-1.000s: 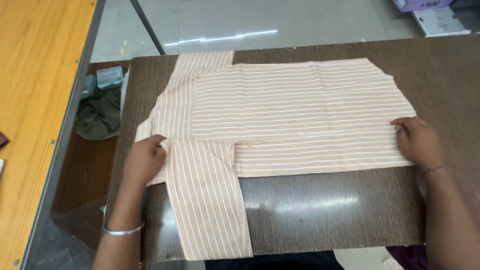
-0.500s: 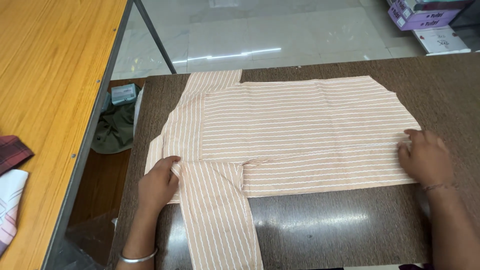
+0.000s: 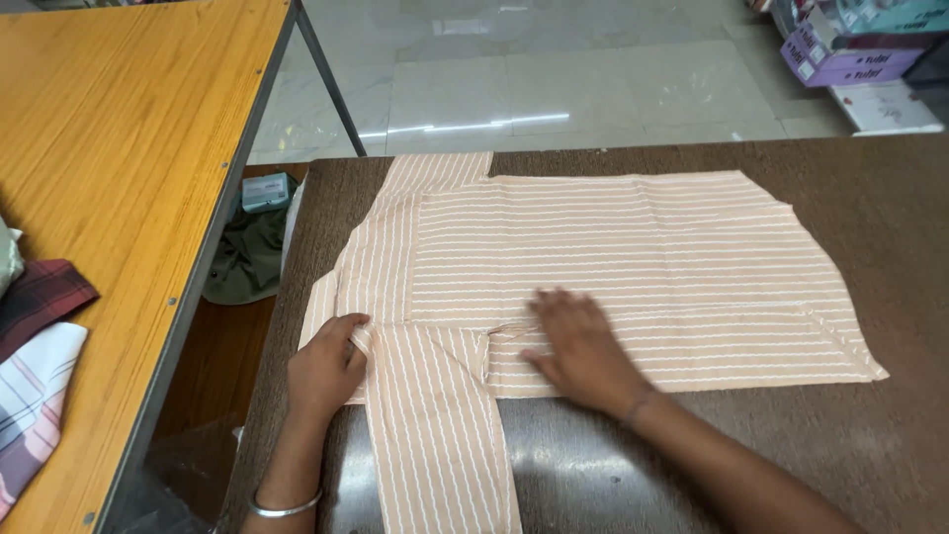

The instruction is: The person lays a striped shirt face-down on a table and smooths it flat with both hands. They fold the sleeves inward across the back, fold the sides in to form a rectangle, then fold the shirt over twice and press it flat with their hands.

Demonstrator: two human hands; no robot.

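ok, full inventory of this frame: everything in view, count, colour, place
peach white-striped cotton shirt: 1, spread flat on the dark table, one sleeve folded toward the near edge
dark brown glossy table: 1, centre and right
orange wooden table: 1, left
folded checked cloths: a small pile, maroon and white, on the orange table's near left edge
olive-green crumpled cloth: 1, on the floor between the tables
small teal box: 1, beside the olive cloth
purple cardboard boxes: a stack, far right on the floor
silver metal bangle: 1, left wrist
left hand: gripping the sleeve fold
right hand: flat on the shirt's lower edge
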